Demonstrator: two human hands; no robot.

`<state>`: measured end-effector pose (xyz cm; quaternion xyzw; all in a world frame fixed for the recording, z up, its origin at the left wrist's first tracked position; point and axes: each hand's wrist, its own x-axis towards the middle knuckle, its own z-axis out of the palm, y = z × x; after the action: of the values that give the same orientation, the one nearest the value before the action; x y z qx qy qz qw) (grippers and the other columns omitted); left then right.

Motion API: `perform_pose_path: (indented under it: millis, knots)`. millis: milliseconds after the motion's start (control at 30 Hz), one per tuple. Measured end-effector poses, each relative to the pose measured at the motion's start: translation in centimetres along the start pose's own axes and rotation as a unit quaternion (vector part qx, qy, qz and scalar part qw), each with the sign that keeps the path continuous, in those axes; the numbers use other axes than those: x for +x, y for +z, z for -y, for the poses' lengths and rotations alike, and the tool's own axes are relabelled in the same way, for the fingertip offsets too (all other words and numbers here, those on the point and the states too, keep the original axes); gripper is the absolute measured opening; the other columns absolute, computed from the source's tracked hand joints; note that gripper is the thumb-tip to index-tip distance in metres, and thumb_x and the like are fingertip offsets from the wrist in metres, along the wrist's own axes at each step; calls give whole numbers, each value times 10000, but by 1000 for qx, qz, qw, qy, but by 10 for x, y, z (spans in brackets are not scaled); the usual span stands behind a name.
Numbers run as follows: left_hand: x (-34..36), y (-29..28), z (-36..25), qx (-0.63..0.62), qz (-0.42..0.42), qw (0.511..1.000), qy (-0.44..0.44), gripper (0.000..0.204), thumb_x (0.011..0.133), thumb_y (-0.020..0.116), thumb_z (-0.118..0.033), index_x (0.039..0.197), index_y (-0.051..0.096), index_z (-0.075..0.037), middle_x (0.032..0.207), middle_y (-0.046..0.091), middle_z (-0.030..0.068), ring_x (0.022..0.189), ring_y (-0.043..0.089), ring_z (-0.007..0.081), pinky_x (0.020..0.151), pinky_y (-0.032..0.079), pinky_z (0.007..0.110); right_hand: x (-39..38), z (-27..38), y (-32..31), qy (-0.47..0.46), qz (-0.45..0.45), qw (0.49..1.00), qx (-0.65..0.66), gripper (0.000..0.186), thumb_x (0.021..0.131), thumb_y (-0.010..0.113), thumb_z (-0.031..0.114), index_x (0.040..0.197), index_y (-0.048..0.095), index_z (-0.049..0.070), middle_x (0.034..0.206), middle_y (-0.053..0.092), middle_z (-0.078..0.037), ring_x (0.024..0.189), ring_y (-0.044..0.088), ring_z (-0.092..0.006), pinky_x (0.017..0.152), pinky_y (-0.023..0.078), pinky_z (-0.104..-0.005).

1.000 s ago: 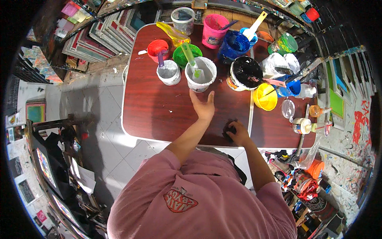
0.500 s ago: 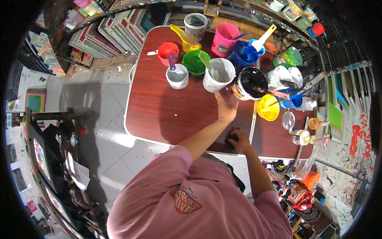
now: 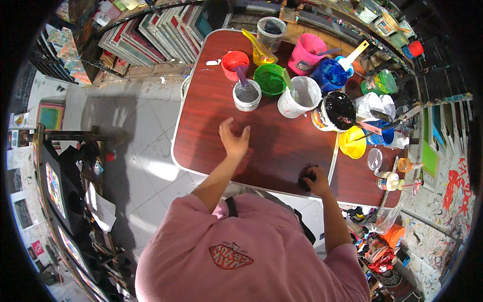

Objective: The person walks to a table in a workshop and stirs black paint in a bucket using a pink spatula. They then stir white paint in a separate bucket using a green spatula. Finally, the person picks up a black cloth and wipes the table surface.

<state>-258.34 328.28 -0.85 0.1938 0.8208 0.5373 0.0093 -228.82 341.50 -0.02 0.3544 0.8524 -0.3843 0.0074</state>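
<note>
My left hand (image 3: 235, 142) is over the dark red wood-grain table (image 3: 201, 136), fingers apart and holding nothing. It is just on the near side of a small white tub (image 3: 247, 104) of grey paint with a purple-handled scraper (image 3: 241, 76) in it. Close to the table's front edge, my right hand (image 3: 317, 182) is closed on a dark, soft-looking wad (image 3: 305, 176), perhaps a cloth or sponge. Beyond my hands stand a white bucket (image 3: 294, 108) with a green spatula (image 3: 288, 79), a bucket of black paint (image 3: 338, 113) and a green paint tub (image 3: 270, 83).
Red (image 3: 235, 61), pink (image 3: 306, 50), dark blue (image 3: 329, 75) and yellow (image 3: 352, 142) paint containers crowd the table's far and right sides. Small bottles (image 3: 387, 181) stand at the right. Framed screens (image 3: 166, 38) lean behind the table. A black rack (image 3: 48, 166) is at the left.
My left hand has left the white bucket, moving left and nearer to the small grey tub's front. My right hand keeps hold of the dark wad. The whole view has shifted slightly.
</note>
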Motion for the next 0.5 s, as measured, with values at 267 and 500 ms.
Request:
perform_pose_path:
  millis: [267, 500]
  knots:
    - [75, 6, 22, 88, 90, 987, 104, 1060, 465, 836, -342, 1283, 247, -12, 1205, 382, 177, 1148, 340, 334, 952, 279, 455, 3, 3, 4, 42, -3, 999, -19, 310, 634, 708, 124, 877, 527, 57, 909, 511, -143, 881, 508, -315, 768, 420, -365]
    - [80, 18, 7, 39, 140, 989, 13, 1167, 455, 842, -323, 1327, 129, -18, 1250, 292, 233, 1171, 300, 367, 961, 278, 458, 4, 10, 6, 86, -13, 996, -16, 315, 619, 719, 113, 854, 516, 59, 886, 500, -131, 859, 498, -300, 752, 412, -360]
